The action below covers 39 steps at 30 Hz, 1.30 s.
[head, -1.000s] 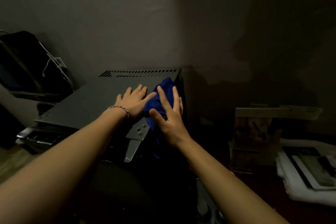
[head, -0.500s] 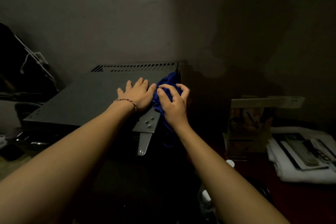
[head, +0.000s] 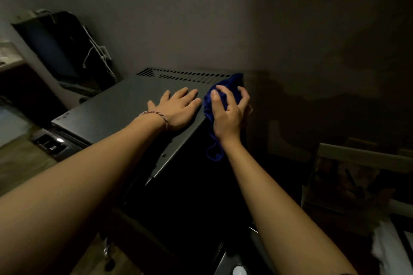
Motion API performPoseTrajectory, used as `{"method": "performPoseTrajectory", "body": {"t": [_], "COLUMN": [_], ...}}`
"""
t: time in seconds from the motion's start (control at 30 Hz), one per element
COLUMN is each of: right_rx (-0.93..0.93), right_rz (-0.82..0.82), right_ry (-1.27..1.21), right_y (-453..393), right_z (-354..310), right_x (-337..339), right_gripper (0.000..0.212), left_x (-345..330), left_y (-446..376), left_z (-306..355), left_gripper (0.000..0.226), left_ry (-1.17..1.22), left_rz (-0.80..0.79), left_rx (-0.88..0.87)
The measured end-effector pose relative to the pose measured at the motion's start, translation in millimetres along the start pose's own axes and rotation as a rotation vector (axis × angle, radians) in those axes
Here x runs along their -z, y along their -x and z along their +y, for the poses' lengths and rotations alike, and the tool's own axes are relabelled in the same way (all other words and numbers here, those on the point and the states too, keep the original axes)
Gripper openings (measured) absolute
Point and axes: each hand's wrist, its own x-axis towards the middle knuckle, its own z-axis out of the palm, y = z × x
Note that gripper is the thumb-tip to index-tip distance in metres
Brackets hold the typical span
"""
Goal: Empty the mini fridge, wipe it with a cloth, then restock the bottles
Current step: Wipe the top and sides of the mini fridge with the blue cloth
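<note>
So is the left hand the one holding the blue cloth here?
No, the left hand lies flat and bare on the fridge top, while the right hand grips the blue cloth at the top's right edge.

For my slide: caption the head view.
Left hand flat on the mini fridge top; right hand bunches a blue cloth at its edge.

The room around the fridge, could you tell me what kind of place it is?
Probably a dim home room: a mini fridge against a bare wall, a cluttered shelf, papers stacked alongside.
</note>
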Motion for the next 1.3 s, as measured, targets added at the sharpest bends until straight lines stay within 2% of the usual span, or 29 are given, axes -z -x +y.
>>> {"method": "performPoseTrajectory", "body": {"t": [0.17,0.27,0.43,0.57,0.67,0.9,1.13,1.3], "right_rx": [-0.028,-0.019,0.150,0.286,0.298,0.155,-0.036,-0.242], "right_rz": [0.035,0.038,0.138,0.099,0.115,0.139,0.145,0.174], "right_ry": [0.031,0.015,0.046,0.060,0.065,0.041,-0.130,-0.220], "right_y": [-19.0,-4.7,69.6,154.2,151.8,81.3,-14.7,-35.8], "right_z": [7.3,4.2,-1.2,2.6,7.9,13.1,41.7,65.9], "right_x": [-0.1,-2.8,-8.1,-18.8,-21.2,-16.9,-19.5,-15.3], "right_gripper": [0.057,0.052,0.053,0.052,0.055,0.068,0.055,0.054], "left_x": [-2.0,-2.1,2.6,6.0,5.0,0.1,-2.8,-1.4], "left_y": [2.3,3.9,4.8,8.3,10.7,7.8,8.2,10.9], "left_z": [-1.0,0.8,-1.8,-6.9,-8.7,-11.3,-10.2,-10.5], "left_gripper": [0.056,0.056,0.053,0.053,0.053,0.052,0.052,0.052], "left_ry": [-0.024,-0.021,-0.044,-0.013,-0.036,-0.070,-0.067,-0.058], "left_rz": [0.019,0.023,-0.006,-0.046,-0.047,-0.007,0.027,0.024], "left_rx": [-0.002,-0.011,-0.073,-0.133,-0.157,-0.173,-0.167,-0.181]}}
